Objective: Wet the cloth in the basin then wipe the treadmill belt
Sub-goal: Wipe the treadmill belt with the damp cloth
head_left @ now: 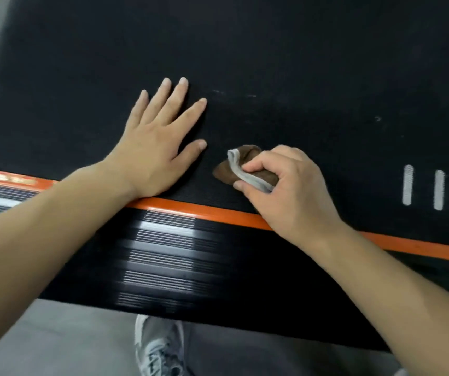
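Observation:
The black treadmill belt fills the upper part of the head view. My right hand grips a bunched brown cloth with a white edge and holds it against the belt near its front edge. My left hand lies flat on the belt, fingers spread, just left of the cloth and apart from it. Faint pale marks show on the belt beyond the cloth. The basin is out of view.
An orange strip borders the belt, with a ribbed black side rail below it. White dashes are printed on the belt at the right. My grey shoe stands on the grey floor below the rail.

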Demonstrator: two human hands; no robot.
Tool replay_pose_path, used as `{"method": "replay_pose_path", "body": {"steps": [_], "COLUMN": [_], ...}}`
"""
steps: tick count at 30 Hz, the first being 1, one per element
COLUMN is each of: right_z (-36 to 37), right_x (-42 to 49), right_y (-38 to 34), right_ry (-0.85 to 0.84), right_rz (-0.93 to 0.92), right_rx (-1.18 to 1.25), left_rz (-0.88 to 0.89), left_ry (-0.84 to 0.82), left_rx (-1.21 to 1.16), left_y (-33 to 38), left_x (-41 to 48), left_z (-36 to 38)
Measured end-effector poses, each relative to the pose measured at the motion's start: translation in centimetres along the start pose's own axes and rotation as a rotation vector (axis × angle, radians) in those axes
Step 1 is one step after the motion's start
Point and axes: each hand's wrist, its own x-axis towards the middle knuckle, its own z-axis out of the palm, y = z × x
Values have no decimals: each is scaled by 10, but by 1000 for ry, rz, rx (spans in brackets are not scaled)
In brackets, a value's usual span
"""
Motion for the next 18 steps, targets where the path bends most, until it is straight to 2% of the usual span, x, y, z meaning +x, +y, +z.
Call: {"method": "replay_pose_path", "body": {"steps": [5,9,12,15,18], "right_z": [46,51,45,34,19], "right_x": [19,23,21,18,12], "right_y": [-53,-63,-61,-61,-63], "right_ry": [-82,-100,-119,-89,-12], "right_rz": [-77,-86,-76,-76,-80], "right_rx": [11,38,121,191,217], "left_rz": [23,9,-83,-121,-221], "left_ry": [16,-24,-45,-28,-95], "left_rx": [-354,-372,-443,-503,-674], "left_y": [-25,-32,-27,-15,0], "left_x": [-10,-20,-25,-26,-33], "left_z": [-21,-34,-45,-54,-64]}}
